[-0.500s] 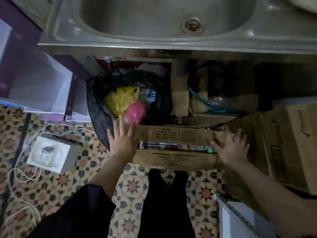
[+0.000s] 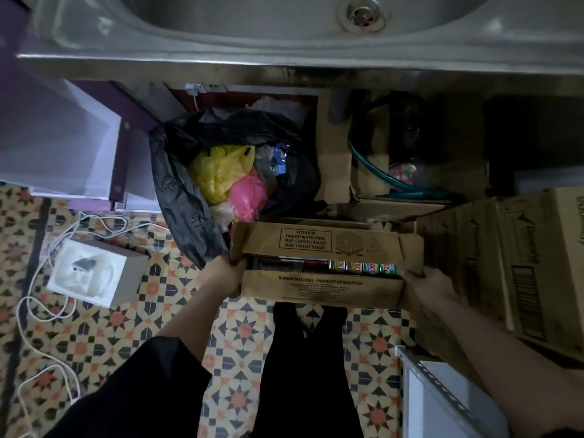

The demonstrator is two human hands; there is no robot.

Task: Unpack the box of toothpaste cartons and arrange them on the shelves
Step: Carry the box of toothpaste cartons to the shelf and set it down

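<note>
Toothpaste box (image 2: pixel 319 286) sits on tiled floor just below sink (image 2: pixel 284 55), flaps ajar, cartons (image 2: pixel 325 267) showing thru gap. L hand (image 2: pixel 226 275) & R hand (image 2: pixel 426 287) each grip one end, fingers curled round edges.

Two hands, the left hand (image 2: pixel 228 273) and the right hand (image 2: pixel 431 286). One open cardboard box (image 2: pixel 319 290) of toothpaste cartons (image 2: pixel 331 266); the cartons are too packed to count. One larger cardboard box (image 2: pixel 537 267). One black bin bag (image 2: pixel 180 191), one yellow bag (image 2: pixel 218 172), one pink bag (image 2: pixel 248 194). One white box (image 2: pixel 94 273). One sink (image 2: pixel 252 36)
</note>
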